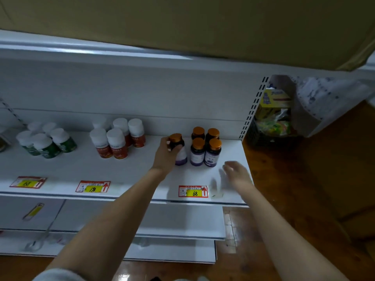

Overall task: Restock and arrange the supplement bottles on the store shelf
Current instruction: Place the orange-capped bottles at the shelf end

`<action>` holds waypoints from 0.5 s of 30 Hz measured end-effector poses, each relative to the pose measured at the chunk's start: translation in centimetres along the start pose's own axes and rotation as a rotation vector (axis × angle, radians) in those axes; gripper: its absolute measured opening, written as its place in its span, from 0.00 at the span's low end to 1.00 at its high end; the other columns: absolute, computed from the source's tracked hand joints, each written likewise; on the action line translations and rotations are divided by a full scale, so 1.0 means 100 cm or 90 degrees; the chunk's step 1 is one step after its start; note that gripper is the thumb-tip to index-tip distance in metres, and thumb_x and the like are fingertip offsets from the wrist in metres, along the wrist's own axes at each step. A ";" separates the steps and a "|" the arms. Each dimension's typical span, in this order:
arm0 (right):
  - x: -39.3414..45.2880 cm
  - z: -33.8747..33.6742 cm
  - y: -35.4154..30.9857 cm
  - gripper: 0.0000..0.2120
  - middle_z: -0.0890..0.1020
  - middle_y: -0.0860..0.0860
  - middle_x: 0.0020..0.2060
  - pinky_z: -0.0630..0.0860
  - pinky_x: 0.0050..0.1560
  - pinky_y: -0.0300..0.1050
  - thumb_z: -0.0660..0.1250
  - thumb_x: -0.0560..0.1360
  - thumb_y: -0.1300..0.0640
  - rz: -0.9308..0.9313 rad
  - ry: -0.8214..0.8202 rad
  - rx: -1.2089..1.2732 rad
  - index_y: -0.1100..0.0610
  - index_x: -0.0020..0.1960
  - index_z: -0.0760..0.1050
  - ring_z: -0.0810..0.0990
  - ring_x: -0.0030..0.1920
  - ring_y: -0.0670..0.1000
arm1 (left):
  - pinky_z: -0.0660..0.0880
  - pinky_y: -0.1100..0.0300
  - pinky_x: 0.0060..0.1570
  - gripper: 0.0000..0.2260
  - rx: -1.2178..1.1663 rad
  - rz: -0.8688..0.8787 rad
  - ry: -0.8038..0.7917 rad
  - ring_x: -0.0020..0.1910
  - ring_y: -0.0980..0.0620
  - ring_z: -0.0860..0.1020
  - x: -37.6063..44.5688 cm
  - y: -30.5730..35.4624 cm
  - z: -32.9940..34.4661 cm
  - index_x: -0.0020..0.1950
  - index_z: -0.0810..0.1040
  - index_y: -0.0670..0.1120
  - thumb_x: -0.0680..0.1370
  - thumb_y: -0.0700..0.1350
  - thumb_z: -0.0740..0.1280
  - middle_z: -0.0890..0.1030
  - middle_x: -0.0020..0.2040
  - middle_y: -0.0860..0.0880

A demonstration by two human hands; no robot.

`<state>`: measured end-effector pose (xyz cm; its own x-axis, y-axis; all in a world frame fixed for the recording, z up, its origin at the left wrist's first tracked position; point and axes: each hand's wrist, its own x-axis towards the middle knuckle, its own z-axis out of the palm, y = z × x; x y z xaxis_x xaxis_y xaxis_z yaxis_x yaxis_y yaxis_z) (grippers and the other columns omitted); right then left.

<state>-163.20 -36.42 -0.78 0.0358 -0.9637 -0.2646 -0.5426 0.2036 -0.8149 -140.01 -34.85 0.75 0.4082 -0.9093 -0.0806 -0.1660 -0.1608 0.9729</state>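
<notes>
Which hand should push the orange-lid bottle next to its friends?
Left, probably. The left hand already grips that purple bottle beside the group; the right hand is open, blurred, holding nothing.

On the white shelf (pixel 125 171) stand three groups of supplement bottles, all upright; at left the green-label bottles (pixel 45 141) with white caps; in the middle the red-label bottles (pixel 117 137), also white caps; at right four purple-label bottles (pixel 206 146) with orange caps, and just beside them a fifth purple bottle (pixel 179 151), gripped near its cap.
</notes>
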 end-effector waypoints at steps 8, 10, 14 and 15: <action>-0.060 -0.005 -0.060 0.07 0.85 0.54 0.44 0.82 0.48 0.47 0.63 0.81 0.62 -0.074 -0.068 0.222 0.56 0.52 0.79 0.85 0.44 0.54 | 0.83 0.51 0.44 0.11 -0.069 -0.023 -0.103 0.54 0.44 0.81 -0.057 0.036 -0.047 0.60 0.75 0.54 0.79 0.48 0.70 0.79 0.56 0.43; -0.075 0.007 -0.065 0.07 0.85 0.53 0.49 0.83 0.48 0.44 0.64 0.81 0.61 -0.103 -0.137 0.222 0.55 0.56 0.79 0.85 0.48 0.52 | 0.82 0.54 0.40 0.09 -0.072 -0.009 -0.157 0.50 0.44 0.83 -0.070 0.049 -0.053 0.59 0.76 0.54 0.79 0.48 0.69 0.81 0.54 0.41; -0.103 0.027 -0.072 0.11 0.85 0.50 0.56 0.80 0.58 0.51 0.60 0.83 0.59 -0.102 -0.258 0.373 0.53 0.63 0.77 0.83 0.57 0.50 | 0.82 0.51 0.38 0.10 -0.101 0.014 -0.200 0.48 0.44 0.84 -0.091 0.068 -0.055 0.60 0.77 0.49 0.79 0.47 0.69 0.82 0.50 0.40; -0.108 0.030 -0.073 0.12 0.85 0.51 0.56 0.79 0.59 0.53 0.59 0.83 0.59 -0.096 -0.273 0.422 0.53 0.63 0.77 0.83 0.58 0.52 | 0.82 0.51 0.38 0.11 -0.103 0.014 -0.197 0.48 0.43 0.84 -0.095 0.072 -0.055 0.61 0.77 0.49 0.79 0.47 0.70 0.82 0.51 0.39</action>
<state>-157.12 -26.98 6.49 0.4615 -0.8659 -0.1931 0.0997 0.2669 -0.9586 -140.07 -25.28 9.67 0.1110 -0.9891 -0.0964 -0.0176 -0.0989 0.9949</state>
